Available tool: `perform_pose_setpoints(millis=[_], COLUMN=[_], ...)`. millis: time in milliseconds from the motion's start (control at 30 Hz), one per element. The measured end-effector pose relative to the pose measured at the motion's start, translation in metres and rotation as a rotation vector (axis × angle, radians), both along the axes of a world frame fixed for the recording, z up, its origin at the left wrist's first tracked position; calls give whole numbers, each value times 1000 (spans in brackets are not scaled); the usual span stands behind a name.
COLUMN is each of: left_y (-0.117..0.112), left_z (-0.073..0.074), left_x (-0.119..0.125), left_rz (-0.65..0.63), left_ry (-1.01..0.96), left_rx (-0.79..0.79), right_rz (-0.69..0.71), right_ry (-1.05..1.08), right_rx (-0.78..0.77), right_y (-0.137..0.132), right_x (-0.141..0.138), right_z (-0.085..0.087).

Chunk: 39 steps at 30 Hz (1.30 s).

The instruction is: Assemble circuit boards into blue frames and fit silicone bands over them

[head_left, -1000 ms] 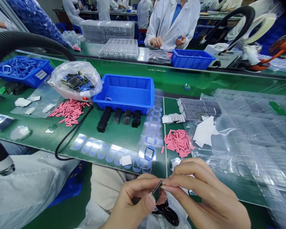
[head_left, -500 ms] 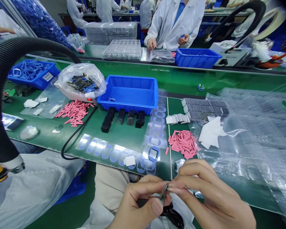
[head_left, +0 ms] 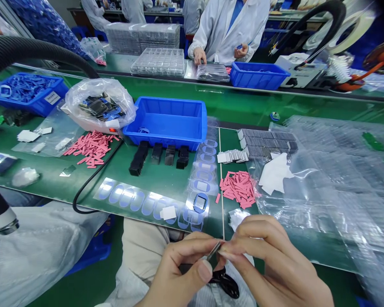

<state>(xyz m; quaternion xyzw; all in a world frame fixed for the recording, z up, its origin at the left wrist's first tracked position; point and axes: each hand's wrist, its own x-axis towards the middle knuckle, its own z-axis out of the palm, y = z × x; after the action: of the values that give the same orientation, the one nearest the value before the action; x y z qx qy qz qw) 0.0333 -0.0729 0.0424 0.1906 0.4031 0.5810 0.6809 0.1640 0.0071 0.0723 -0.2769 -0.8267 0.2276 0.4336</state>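
Note:
At the bench's front edge, above the lap, my left hand point(head_left: 181, 270) is closed around a small thin flat piece point(head_left: 213, 251) with a grey edge, tilted between thumb and fingers. My right hand point(head_left: 270, 260) meets it from the right, thumb and fingertips pinched at the piece's upper end. Fingers hide most of the piece, so its exact kind is unclear. A looped black cable point(head_left: 228, 285) shows below the hands. Just beyond them lie a clear film strip with oval outlines point(head_left: 128, 198), a blue oval frame point(head_left: 200, 203) and a pile of pink strips point(head_left: 240, 189).
A blue bin point(head_left: 168, 138) stands mid-bench, with stacks of black pieces point(head_left: 138, 158) before it. Grey stacked pieces point(head_left: 265, 143) and clear plastic sheets point(head_left: 336, 183) lie right. A black flexible duct point(head_left: 35, 51) arches at left. A co-worker in a white coat point(head_left: 217, 25) sits opposite.
The whole scene has shifted slightly left and up as my head turned. Both hands keep their pinch, and the thin piece is tilted a little more toward the right.

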Motion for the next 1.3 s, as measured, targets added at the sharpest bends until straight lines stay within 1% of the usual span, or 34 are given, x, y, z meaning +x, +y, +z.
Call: perform_pose_setpoints(millis=[133, 367, 533, 700, 900, 1133, 1300], left_y=[0, 2, 1, 0, 0, -1, -2], left_z=[2, 4, 5, 2, -1, 0, -2], left_x=[0, 0, 0, 1, 1, -2, -2], left_rz=[3, 21, 19, 26, 20, -5, -4], left_ry=[-1, 7, 3, 3, -27, 77, 104], left_rx=[11, 79, 53, 92, 82, 101, 100], right_rz=[-1, 12, 5, 17, 26, 50, 47], right_ry=[45, 59, 61, 57, 55, 124, 94], right_rx=[-47, -62, -38, -55, -35, -132, -113], right_y=[-1, -1, 0, 1, 1, 1, -1], right_x=[1, 3, 2, 3, 4, 2, 4], right_z=[0, -2, -2, -3, -3, -5, -8])
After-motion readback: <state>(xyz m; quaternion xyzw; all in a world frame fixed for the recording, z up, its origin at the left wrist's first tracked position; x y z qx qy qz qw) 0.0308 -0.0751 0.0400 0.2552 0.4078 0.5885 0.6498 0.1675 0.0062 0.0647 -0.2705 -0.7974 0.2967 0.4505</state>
